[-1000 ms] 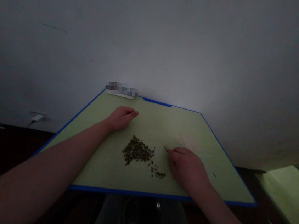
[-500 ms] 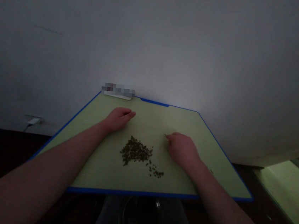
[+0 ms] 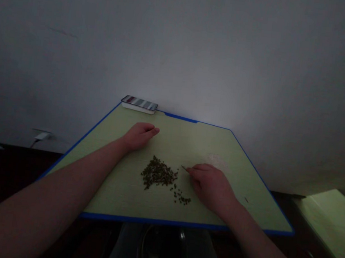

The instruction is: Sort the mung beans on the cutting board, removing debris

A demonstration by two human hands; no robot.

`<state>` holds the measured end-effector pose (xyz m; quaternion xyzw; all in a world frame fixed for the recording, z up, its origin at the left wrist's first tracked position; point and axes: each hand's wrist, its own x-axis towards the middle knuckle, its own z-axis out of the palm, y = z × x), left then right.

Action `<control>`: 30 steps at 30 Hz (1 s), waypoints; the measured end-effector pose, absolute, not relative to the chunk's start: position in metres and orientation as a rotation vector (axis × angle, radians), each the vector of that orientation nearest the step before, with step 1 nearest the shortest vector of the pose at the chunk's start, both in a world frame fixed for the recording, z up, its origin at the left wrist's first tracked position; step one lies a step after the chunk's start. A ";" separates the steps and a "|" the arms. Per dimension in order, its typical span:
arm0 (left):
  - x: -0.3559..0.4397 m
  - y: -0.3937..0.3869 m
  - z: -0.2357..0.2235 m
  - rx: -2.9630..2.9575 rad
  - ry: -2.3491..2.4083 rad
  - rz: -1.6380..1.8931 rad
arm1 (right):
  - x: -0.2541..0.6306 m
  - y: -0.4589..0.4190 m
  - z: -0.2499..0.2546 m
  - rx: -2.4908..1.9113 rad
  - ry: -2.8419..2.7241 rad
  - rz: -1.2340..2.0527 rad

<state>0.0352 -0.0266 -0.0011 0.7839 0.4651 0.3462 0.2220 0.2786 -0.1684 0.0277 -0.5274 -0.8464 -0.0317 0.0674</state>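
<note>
At nine o'clock from nearer right hand (image 3: 211,185), pinching ten-o'clock-pointing sliver (image 3: 184,168): granule pile (image 3: 158,173); left hand (image 3: 140,136) half-curled, contents unclear.

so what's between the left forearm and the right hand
In the head view, a pile of small dark bits lies there, with stray bits nearer the table's front edge, plus a thin item pinched in the right hand.

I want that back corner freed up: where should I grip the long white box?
Probably grip the white box by its right end, coming from the right: it lies flat, its left end at the tabletop's corner, the wall close behind.
</note>
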 end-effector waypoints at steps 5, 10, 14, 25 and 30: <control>0.035 -0.026 -0.001 2.144 1.286 0.950 | 0.281 -0.171 0.028 -1.539 -2.559 -0.055; 0.035 -0.024 -0.002 2.167 1.293 0.951 | 0.289 -0.192 0.025 -1.512 -2.567 -0.030; 0.036 -0.026 -0.001 2.146 1.282 0.952 | 0.286 -0.208 0.025 -1.421 -2.611 -0.007; 0.036 -0.026 -0.001 2.147 1.295 0.942 | 0.270 -0.210 0.021 -1.416 -2.637 -0.033; 0.035 -0.025 -0.002 2.155 1.284 0.956 | 0.274 -0.200 0.020 -1.571 -2.569 -0.125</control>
